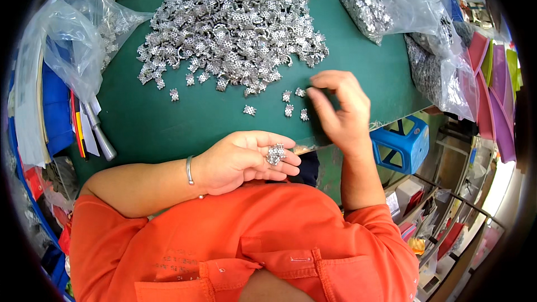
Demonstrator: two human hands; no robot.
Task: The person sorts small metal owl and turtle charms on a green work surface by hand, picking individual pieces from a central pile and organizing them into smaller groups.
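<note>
My left hand (246,159) lies palm up close to my body. On its fingers rests a small cluster of perforated silver metal pieces (276,154), with the fingers held out nearly flat. At the right, my right hand (344,106) hovers over the table edge with thumb and index finger apart, slightly blurred; nothing shows between them. Just left of its fingertips lie several loose metal pieces (288,111), and one more piece (249,111) sits farther left. A large heap of the same metal pieces (229,28) spreads across the far middle of the green table (151,128).
Clear plastic bags of metal parts stand at the left (84,33) and far right (369,11). Pens and a grey tapered tool (100,134) are at the left edge. A blue plastic stool (400,142) stands beyond the table's right edge, near cluttered shelves (447,207).
</note>
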